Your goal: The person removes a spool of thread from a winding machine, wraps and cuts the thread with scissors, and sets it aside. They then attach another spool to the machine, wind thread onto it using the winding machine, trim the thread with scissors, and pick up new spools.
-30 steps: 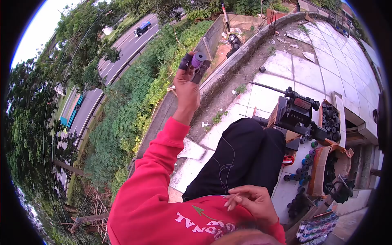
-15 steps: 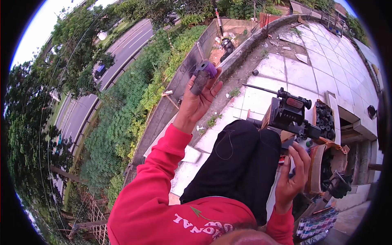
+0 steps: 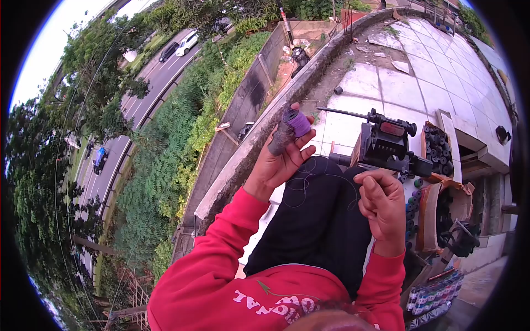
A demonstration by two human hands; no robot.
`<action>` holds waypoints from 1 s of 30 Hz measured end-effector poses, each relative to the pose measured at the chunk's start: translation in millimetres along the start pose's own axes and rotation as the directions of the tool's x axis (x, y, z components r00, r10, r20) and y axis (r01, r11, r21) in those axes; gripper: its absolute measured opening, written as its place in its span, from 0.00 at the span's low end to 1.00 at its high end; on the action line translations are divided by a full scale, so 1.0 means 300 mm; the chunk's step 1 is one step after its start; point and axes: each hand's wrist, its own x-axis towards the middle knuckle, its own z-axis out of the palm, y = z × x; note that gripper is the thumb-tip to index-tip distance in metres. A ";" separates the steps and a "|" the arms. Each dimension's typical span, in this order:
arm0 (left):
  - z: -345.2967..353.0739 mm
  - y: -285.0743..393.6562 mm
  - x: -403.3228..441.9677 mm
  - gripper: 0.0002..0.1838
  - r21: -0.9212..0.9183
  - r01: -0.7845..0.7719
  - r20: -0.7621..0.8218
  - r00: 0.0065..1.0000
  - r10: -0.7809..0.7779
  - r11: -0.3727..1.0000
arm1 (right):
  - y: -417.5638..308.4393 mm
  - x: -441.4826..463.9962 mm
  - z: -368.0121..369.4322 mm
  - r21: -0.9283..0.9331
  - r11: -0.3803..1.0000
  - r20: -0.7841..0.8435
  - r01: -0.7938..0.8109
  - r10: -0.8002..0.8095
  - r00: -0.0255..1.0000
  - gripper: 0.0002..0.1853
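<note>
We are holding one purple spool (image 3: 301,124) and one fuzzy grey piece (image 3: 282,138), the two touching, in the left hand (image 3: 274,165), its fingers partly curving round them; the spool is sitting above and beyond the lap (image 3: 314,231), near the low wall (image 3: 245,157). We are bunching the right hand (image 3: 382,205) narrowly beside the winder; we are not able to tell whether anything is between its fingertips. One fine thread (image 3: 295,206) is looping over the lap, near both hands. Counting on: one winder (image 3: 386,142) is standing ahead of the knees, its one rod (image 3: 342,112) pointing left; many dark spools (image 3: 436,153) are crowding beside it, too packed for counting; one carton (image 3: 429,218) is standing open; one loose cylinder (image 3: 338,90) is lying on the tiles.
</note>
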 end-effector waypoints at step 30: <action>-0.047 -0.075 -0.102 0.42 -0.438 0.250 0.044 0.965 -0.257 0.863 | 0.059 0.124 -0.034 -0.091 0.983 -0.281 0.160 -0.180 0.943 0.10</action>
